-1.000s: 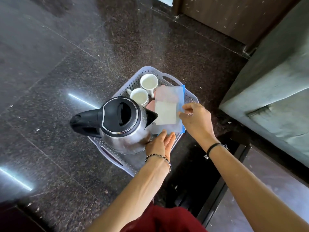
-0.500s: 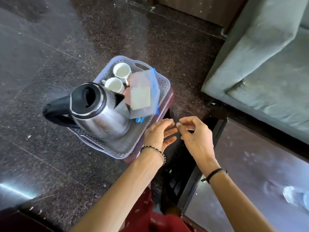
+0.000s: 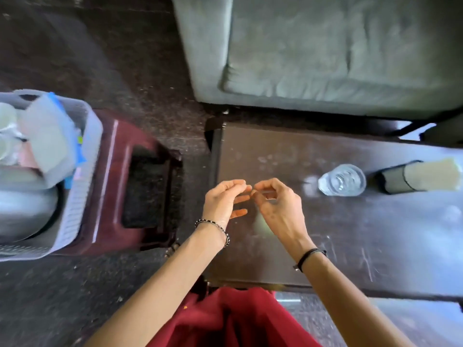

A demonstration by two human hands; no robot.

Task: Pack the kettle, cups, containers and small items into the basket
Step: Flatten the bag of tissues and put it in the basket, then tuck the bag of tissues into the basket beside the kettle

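Both hands hover over the dark, scuffed wooden tabletop point(image 3: 350, 241), fingers loosely curled and fingertips almost meeting; the left hand point(image 3: 224, 201) and right hand point(image 3: 275, 204) hold nothing that shows. Further right on the tabletop stand 1 round clear glass point(image 3: 342, 180) and a black cylinder point(image 3: 400, 176) with a pale end. Well to the left, the pale perforated plastic basket point(image 3: 87, 151) sits on a maroon plastic stool point(image 3: 145, 136). Inside it, blurred, are the rounded steel kettle point(image 3: 22, 206), white cups point(image 3: 6, 116) and a translucent container point(image 3: 47, 139) with blue edging. A grey-green fabric sofa point(image 3: 325, 46) lies beyond.
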